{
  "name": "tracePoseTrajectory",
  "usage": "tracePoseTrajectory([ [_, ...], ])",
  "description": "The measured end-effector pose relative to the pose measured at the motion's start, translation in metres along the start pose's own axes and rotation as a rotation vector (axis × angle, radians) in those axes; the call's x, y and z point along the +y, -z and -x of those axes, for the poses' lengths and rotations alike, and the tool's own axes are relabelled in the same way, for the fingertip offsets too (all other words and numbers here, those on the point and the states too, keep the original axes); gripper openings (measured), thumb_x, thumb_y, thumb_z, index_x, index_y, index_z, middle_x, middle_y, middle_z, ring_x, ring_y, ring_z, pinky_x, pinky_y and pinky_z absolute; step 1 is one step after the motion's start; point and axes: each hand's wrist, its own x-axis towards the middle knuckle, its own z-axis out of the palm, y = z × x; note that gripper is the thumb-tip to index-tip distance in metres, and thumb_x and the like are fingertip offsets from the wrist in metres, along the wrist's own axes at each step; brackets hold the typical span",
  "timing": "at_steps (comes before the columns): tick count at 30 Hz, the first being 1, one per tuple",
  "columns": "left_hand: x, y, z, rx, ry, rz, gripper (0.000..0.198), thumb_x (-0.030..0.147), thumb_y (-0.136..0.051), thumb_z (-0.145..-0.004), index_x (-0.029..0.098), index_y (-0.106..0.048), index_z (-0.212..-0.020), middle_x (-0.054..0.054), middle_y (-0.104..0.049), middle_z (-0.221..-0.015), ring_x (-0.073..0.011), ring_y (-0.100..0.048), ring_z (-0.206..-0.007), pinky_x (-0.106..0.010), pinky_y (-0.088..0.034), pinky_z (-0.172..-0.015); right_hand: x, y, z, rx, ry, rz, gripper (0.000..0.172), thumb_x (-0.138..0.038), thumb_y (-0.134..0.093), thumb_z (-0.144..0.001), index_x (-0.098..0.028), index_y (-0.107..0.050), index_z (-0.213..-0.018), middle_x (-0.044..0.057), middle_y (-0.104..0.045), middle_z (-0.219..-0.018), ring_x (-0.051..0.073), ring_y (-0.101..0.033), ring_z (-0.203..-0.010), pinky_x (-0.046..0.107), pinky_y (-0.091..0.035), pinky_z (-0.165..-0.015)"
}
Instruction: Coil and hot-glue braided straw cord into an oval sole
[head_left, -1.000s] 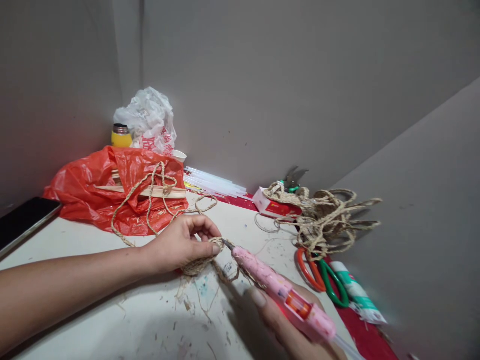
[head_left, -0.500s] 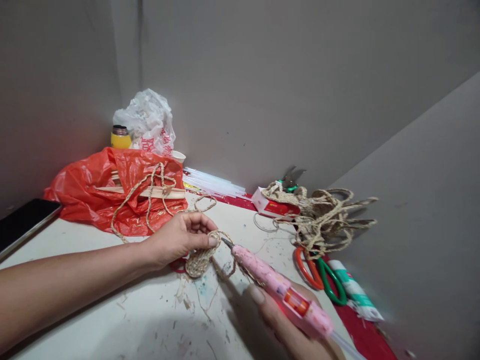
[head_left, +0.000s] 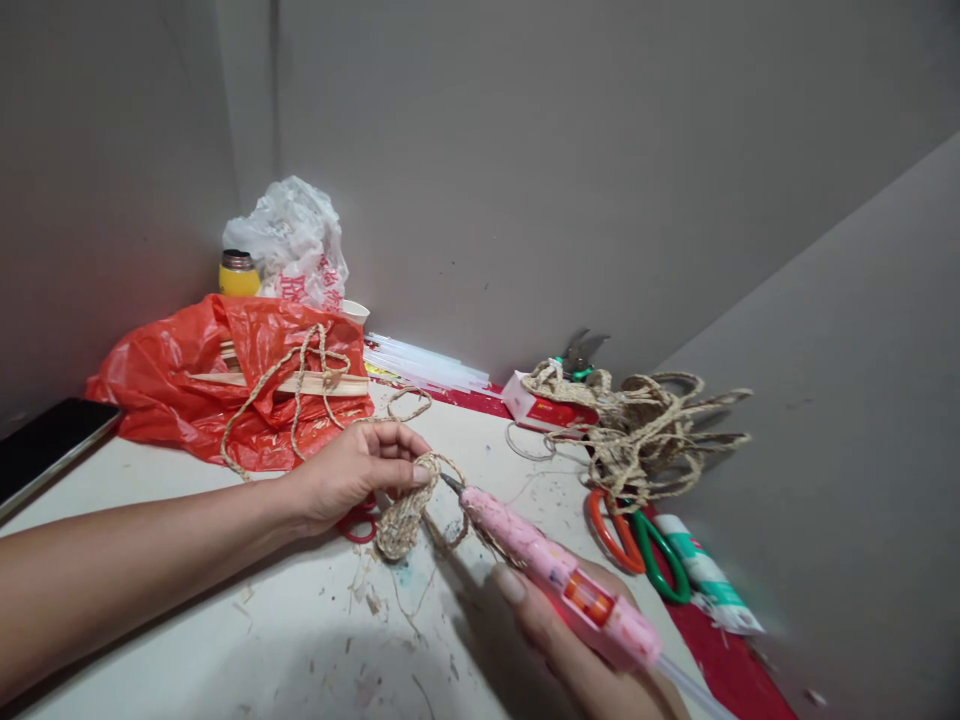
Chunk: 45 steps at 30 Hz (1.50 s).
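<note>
Through the head camera I see a small craft workspace, identified by its pink hot-glue gun, translucent glue sticks, scissors, heaped braided cord and scrap-strewn desk.

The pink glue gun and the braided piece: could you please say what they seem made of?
Glue gun: probably hard plastic, faintly glossy, given its smooth, moulded shape; its dark, tapered tip looks metallic. Braided piece: likely natural plant fibre, matte and rough, given its coarse tan strands.
</note>
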Motion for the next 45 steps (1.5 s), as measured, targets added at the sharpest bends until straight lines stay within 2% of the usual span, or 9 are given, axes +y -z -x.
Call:
tracePoseTrajectory([
  [7, -0.002, 0.001, 0.0, -0.006, 0.014, 0.019, 0.028, 0.024, -0.083, -0.062, 0.017, -0.064, -0.08, 0.003, -0.062, -0.064, -0.0068, -0.048, -0.05, -0.021, -0.031, -0.05, 0.0, -0.001, -0.002, 0.017, 0.023, -0.024, 0.043, -0.043, -0.06, -0.086, -0.027, -0.068, -0.125, 0.003, -0.068, -0.127, 0.033, -0.068, -0.106, 0.036, -0.058, -0.083],
  [12, -0.001, 0.001, -0.001, 0.011, 0.015, 0.025, 0.027, 0.023, -0.083, -0.061, 0.017, -0.064, -0.08, 0.004, -0.06, -0.064, -0.0055, -0.046, -0.049, -0.02, -0.031, -0.048, -0.013, 0.005, -0.001, -0.039, 0.1, 0.007, 0.04, -0.033, -0.06, -0.087, -0.026, -0.068, -0.126, 0.004, -0.079, -0.095, 0.028, -0.073, -0.076, 0.032, -0.061, -0.066],
  [16, 0.001, 0.0, 0.0, 0.025, 0.026, 0.03, 0.026, 0.021, -0.082, -0.062, 0.016, -0.064, -0.08, 0.003, -0.061, -0.065, -0.0058, -0.047, -0.051, -0.019, -0.033, -0.05, -0.02, 0.008, -0.003, -0.053, 0.192, 0.0, 0.032, -0.026, -0.062, -0.087, -0.026, -0.073, -0.117, 0.003, -0.077, -0.074, 0.027, -0.072, -0.067, 0.031, -0.062, -0.059],
  [20, 0.002, 0.0, 0.0, 0.006, 0.034, 0.063, 0.025, 0.021, -0.082, -0.062, 0.017, -0.063, -0.079, 0.004, -0.058, -0.06, -0.0063, -0.047, -0.05, -0.019, -0.032, -0.05, -0.009, 0.001, -0.007, -0.015, 0.27, -0.053, 0.021, -0.028, -0.063, -0.086, -0.029, -0.077, -0.102, 0.002, -0.075, -0.065, 0.025, -0.07, -0.056, 0.029, -0.059, -0.046],
  [24, 0.002, 0.0, -0.001, 0.009, 0.036, 0.085, 0.027, 0.019, -0.083, -0.06, 0.016, -0.063, -0.078, 0.004, -0.06, -0.062, -0.0063, -0.048, -0.051, -0.02, -0.034, -0.051, 0.006, -0.009, -0.009, 0.102, 0.345, -0.088, 0.021, -0.035, -0.063, -0.085, -0.031, -0.077, -0.1, 0.002, -0.075, -0.064, 0.026, -0.07, -0.052, 0.03, -0.057, -0.043],
  [29, 0.003, 0.0, -0.001, 0.004, 0.035, 0.102, 0.027, 0.019, -0.083, -0.06, 0.016, -0.063, -0.079, 0.004, -0.06, -0.063, -0.006, -0.047, -0.051, -0.021, -0.034, -0.052, 0.01, -0.013, -0.008, 0.162, 0.344, -0.08, 0.017, -0.034, -0.067, -0.083, -0.033, -0.078, -0.096, 0.002, -0.073, -0.059, 0.026, -0.067, -0.046, 0.031, -0.055, -0.038],
  [32, 0.003, 0.0, -0.001, -0.001, 0.045, 0.11, 0.027, 0.019, -0.083, -0.061, 0.016, -0.063, -0.079, 0.005, -0.059, -0.06, -0.0052, -0.045, -0.049, -0.02, -0.033, -0.052, 0.001, -0.006, -0.007, 0.111, 0.344, -0.083, 0.019, -0.032, -0.065, -0.084, -0.034, -0.077, -0.099, 0.001, -0.074, -0.062, 0.026, -0.068, -0.048, 0.032, -0.057, -0.041],
  [38, 0.004, 0.0, -0.001, 0.005, 0.042, 0.12, 0.024, 0.018, -0.082, -0.062, 0.017, -0.063, -0.078, 0.006, -0.058, -0.058, -0.0053, -0.046, -0.049, -0.02, -0.031, -0.052, -0.013, 0.011, -0.011, -0.147, 0.287, -0.025, 0.035, -0.026, -0.061, -0.087, -0.026, -0.071, -0.121, 0.004, -0.078, -0.079, 0.027, -0.074, -0.068, 0.032, -0.063, -0.059],
  [45, 0.004, 0.0, -0.001, 0.026, 0.05, 0.134, 0.026, 0.016, -0.082, -0.061, 0.017, -0.063, -0.079, 0.005, -0.061, -0.063, -0.0062, -0.049, -0.054, -0.02, -0.035, -0.056, -0.001, 0.006, -0.01, -0.138, 0.271, 0.021, 0.037, -0.026, -0.058, -0.09, -0.025, -0.067, -0.126, 0.005, -0.079, -0.087, 0.025, -0.075, -0.072, 0.028, -0.062, -0.06],
])
